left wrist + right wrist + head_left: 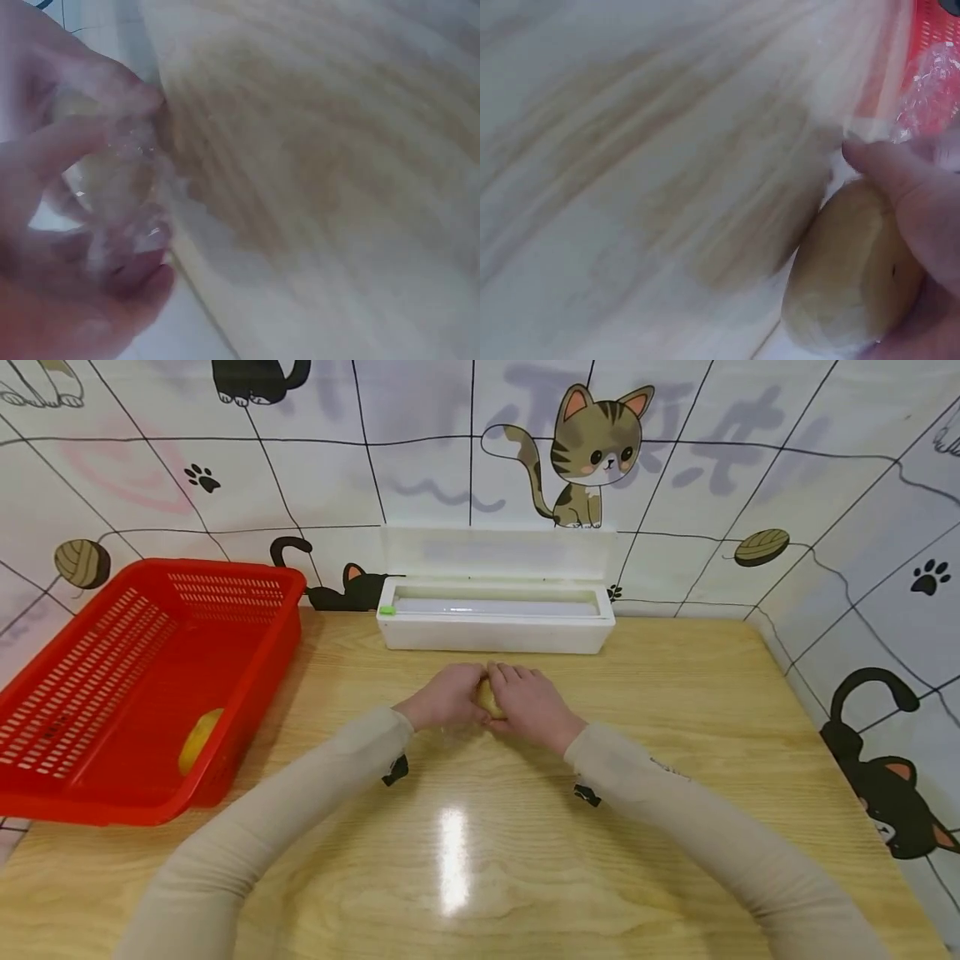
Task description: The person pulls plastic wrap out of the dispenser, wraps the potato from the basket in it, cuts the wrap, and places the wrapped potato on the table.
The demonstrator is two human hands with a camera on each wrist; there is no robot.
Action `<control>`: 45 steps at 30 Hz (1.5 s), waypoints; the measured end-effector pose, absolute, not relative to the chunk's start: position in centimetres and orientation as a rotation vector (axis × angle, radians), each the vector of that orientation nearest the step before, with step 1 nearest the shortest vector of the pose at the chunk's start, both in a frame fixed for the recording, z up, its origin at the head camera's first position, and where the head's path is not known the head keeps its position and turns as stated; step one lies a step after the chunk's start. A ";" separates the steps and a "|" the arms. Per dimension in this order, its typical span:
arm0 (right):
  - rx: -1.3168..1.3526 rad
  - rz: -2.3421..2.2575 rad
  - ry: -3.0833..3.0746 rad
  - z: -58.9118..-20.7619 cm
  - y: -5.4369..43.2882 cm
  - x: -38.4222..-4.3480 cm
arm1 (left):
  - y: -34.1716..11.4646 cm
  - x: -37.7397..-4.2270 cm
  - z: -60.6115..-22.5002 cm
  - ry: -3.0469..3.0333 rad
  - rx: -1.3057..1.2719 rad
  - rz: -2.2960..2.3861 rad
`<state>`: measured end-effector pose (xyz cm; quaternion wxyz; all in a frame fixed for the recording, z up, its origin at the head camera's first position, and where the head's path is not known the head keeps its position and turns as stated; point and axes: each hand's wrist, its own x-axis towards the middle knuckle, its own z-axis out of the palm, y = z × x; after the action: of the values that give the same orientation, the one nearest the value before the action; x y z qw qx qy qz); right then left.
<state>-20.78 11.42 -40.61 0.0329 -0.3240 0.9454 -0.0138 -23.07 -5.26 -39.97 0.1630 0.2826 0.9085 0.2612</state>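
Between my two hands is a tan, oval potato [487, 697], held just above the table in front of a white box. Clear cling film [139, 154] is gathered around it, crinkled and shiny in the left wrist view. My left hand [452, 695] pinches the film and potato from the left, thumb and fingers curled about them. From the right, my right hand [531, 706] grips the potato, whose smooth side with a small dark spot shows in the right wrist view. The fingers hide much of the potato in the head view.
A white cling film dispenser [495, 633] with its lid raised and a green slider [387, 610] stands against the cat-print wall covering. At left, a red basket [262, 693] holds a yellow oval item [199, 742]. The wooden table [585, 877] reflects a bright light.
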 end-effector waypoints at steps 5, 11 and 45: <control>-0.893 -0.307 2.744 -40.1 12.2 -21.2 | -6.1 -23.2 -39.8 2.540 0.689 0.744; -0.920 -0.340 2.697 -39.4 12.8 -21.6 | -6.8 -23.3 -39.9 2.544 0.723 0.779; -1.129 -0.016 2.586 -39.4 12.9 -24.3 | -7.7 -21.8 -39.9 2.326 0.428 0.921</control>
<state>-24.26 12.92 -39.40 0.1591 -0.3948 0.9048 -0.0055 -21.82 -7.73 -39.94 0.2974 0.1611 0.8749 0.3465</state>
